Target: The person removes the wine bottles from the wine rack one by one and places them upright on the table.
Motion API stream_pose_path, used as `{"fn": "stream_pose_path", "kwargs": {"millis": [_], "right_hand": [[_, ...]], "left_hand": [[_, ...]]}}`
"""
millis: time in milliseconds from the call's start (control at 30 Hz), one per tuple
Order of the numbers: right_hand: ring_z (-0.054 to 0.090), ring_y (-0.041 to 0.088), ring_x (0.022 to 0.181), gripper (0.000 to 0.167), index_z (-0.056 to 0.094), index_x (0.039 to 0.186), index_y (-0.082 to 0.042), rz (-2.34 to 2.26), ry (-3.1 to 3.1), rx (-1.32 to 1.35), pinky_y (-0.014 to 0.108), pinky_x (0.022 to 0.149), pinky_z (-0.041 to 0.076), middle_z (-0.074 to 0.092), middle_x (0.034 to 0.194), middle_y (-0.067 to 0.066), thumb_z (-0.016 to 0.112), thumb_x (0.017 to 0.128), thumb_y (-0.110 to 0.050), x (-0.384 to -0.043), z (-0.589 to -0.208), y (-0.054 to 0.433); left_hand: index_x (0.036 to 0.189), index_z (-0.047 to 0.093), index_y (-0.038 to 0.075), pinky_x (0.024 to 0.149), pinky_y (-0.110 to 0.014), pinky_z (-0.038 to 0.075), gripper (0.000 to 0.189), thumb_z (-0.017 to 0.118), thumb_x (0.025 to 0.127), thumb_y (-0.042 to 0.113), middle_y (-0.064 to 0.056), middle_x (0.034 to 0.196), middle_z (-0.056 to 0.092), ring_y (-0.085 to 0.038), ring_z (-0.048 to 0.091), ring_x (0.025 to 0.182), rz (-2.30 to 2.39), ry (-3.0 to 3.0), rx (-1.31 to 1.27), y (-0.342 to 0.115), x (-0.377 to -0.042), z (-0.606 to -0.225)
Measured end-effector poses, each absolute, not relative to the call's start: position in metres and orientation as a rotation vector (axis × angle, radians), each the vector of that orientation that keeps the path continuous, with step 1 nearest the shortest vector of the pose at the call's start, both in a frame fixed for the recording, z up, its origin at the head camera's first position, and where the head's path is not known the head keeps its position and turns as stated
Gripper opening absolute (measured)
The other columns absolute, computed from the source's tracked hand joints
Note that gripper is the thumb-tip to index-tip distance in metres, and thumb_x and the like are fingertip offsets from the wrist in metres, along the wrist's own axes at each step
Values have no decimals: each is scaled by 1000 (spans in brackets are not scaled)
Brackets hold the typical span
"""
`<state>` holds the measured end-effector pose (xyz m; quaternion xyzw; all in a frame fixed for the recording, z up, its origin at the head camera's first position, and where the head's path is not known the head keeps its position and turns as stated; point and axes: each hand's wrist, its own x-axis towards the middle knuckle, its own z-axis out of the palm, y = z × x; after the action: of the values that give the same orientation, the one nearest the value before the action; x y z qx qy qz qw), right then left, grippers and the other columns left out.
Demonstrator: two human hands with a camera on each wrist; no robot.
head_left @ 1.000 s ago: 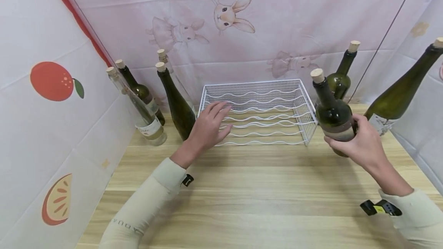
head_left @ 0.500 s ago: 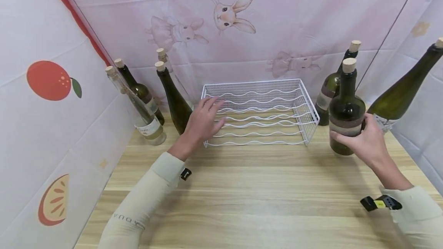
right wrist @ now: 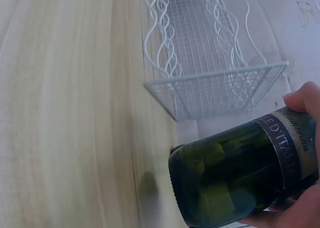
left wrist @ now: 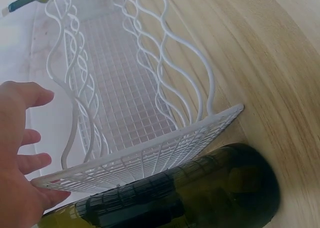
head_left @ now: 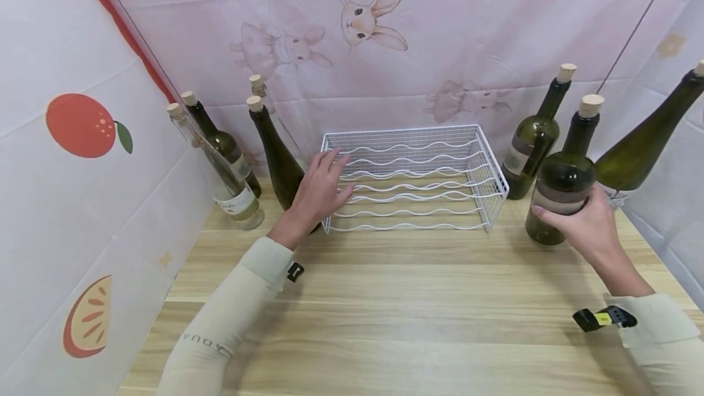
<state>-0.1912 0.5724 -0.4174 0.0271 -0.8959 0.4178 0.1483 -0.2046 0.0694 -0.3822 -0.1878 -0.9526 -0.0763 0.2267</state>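
My right hand (head_left: 596, 231) holds a dark green corked wine bottle (head_left: 566, 176) around its body, right of the white wire rack (head_left: 412, 150). In the right wrist view this bottle (right wrist: 225, 173) leans, its label partly covered by the fingers; its base seems just off the table. My left hand (head_left: 319, 185) is at the rack's left end, fingers fairly straight and spread over the top edge. The left wrist view has fingertips (left wrist: 42, 160) on the inner side of the end panel. Beside that panel stands a green bottle (left wrist: 215, 193), partly hidden by the hand in the head view.
Left of the rack are a clear bottle (head_left: 236, 200), a dark bottle (head_left: 225, 145) and another clear bottle (head_left: 280, 124). A green bottle (head_left: 530, 145) stands behind the held one, a taller one (head_left: 632, 157) farther right. Cloth walls enclose the wooden table (head_left: 418, 304).
My right hand has carried the green bottle rightward, away from the rack and nearer the tall bottle. My left hand has shifted slightly left along the rack's end.
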Motion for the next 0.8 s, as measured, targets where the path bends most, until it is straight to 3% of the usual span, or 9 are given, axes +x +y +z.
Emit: {"fn": "stream_pose_path", "kwargs": {"millis": [100, 300, 800], "right_hand": [[43, -12, 104, 77, 51, 146, -31, 1224, -2560, 71, 25, 87, 34, 47, 112, -34, 90, 79, -29, -193, -420, 576], [40, -13, 107, 82, 45, 151, -36, 1253, -2575, 21, 30, 96, 35, 44, 115, -36, 88, 82, -33, -196, -425, 581], [44, -12, 110, 78, 49, 148, -35, 1343, -2501, 6, 18, 100, 32, 49, 117, -35, 88, 82, -26, -202, -433, 586]], "left_hand": [[147, 55, 3, 118, -54, 43, 62, 73, 94, 29, -24, 153, 52, -44, 49, 139, -211, -2630, -503, 69, -206, -382], [152, 48, 3, 122, -55, 39, 67, 70, 96, 33, -25, 159, 44, -46, 42, 146, -247, -2698, -432, 70, -208, -383], [157, 39, 1, 119, -62, 40, 73, 70, 97, 29, -27, 166, 30, -51, 29, 152, -419, -2808, -291, 73, -211, -382]]}}
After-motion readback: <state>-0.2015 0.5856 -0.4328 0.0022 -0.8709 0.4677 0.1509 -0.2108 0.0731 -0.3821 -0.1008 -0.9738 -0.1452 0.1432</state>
